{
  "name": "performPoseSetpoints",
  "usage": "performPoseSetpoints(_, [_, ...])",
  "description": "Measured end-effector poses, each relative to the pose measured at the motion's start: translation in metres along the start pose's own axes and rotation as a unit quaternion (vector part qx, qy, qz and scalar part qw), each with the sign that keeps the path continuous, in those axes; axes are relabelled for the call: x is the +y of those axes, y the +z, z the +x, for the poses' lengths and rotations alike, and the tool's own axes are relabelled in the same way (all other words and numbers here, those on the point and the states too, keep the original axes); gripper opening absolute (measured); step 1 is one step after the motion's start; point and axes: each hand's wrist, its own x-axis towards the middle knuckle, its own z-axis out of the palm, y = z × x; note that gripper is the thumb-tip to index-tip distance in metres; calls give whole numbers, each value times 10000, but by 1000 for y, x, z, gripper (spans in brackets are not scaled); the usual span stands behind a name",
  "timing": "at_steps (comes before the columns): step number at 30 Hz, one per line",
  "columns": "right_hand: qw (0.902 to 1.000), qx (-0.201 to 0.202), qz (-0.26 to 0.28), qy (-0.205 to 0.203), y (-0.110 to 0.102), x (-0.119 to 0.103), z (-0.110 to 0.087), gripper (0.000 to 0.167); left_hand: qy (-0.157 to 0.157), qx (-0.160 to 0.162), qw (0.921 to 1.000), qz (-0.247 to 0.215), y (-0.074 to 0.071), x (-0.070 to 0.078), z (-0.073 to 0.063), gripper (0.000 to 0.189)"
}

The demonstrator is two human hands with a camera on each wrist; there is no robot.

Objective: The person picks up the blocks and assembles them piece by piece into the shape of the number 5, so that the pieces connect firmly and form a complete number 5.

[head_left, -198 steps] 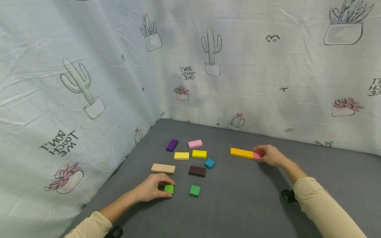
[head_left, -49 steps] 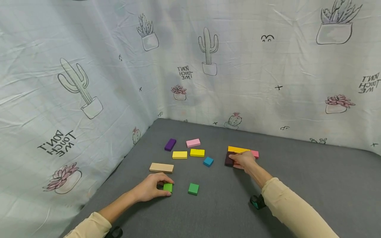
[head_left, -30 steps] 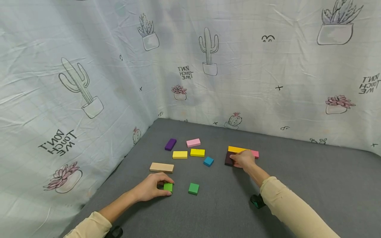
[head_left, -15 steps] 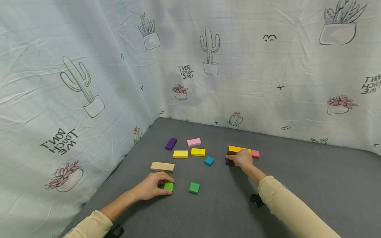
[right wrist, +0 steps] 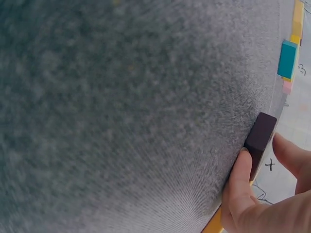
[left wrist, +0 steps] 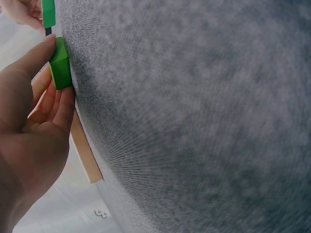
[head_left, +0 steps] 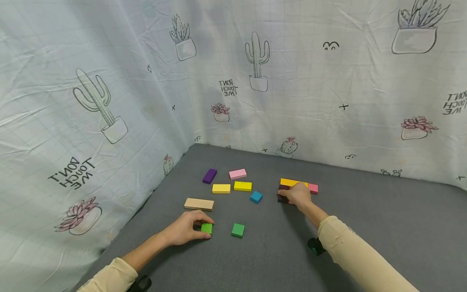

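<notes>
My left hand [head_left: 184, 229] pinches a light green square block [head_left: 206, 228] between thumb and fingertips on the grey cloth. The same block [left wrist: 60, 68] shows side-on in the left wrist view. My right hand [head_left: 300, 195] holds a dark brown block [head_left: 282, 197] with thumb and fingers, at the near side of the left end of an orange bar [head_left: 292, 182]. A coral-pink block [head_left: 313, 188] adjoins the bar's right end. In the right wrist view a fingertip touches the dark brown block [right wrist: 261, 131], the thumb beside its other side. My right hand covers part of block and bar.
Between my hands lie a green block [head_left: 238, 230], a blue block [head_left: 256, 197] and a beige bar [head_left: 199, 204]. Farther back are two yellow blocks, one paler [head_left: 221, 189], a light pink block [head_left: 238, 174] and a purple block [head_left: 209, 176]. Patterned curtains [head_left: 306, 101] rise behind.
My right hand has left the coral-pink block and brought the dark brown block from the middle to the orange bar's left end. Over the last second it barely shifts. My left hand stays put.
</notes>
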Motion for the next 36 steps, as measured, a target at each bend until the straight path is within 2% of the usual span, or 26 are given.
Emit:
performPoseSetpoints(5, [9994,-99,209,-241,-4,1,0,42,12,10,10000,-12,-1,-1,1,33])
performPoseSetpoints(11, [9979,-82,239,-604,-10,-10,2,49,78,59,9999,47,-1,-3,1,33])
performPoseSetpoints(15, [9964,29,301,-786,-10,-16,8,45,95,78,9999,36,-1,-3,0,33])
performPoseSetpoints(18, [9933,91,368,-1090,-7,-20,14,42,80,73,9999,31,0,-3,0,33])
performPoseSetpoints(25, [9794,-26,133,-2017,17,-27,25,41,88,36,10000,10,0,-4,1,33])
performPoseSetpoints(36, [9581,-582,-695,-2716,68,-54,29,48,131,46,9999,-45,-1,-4,0,34])
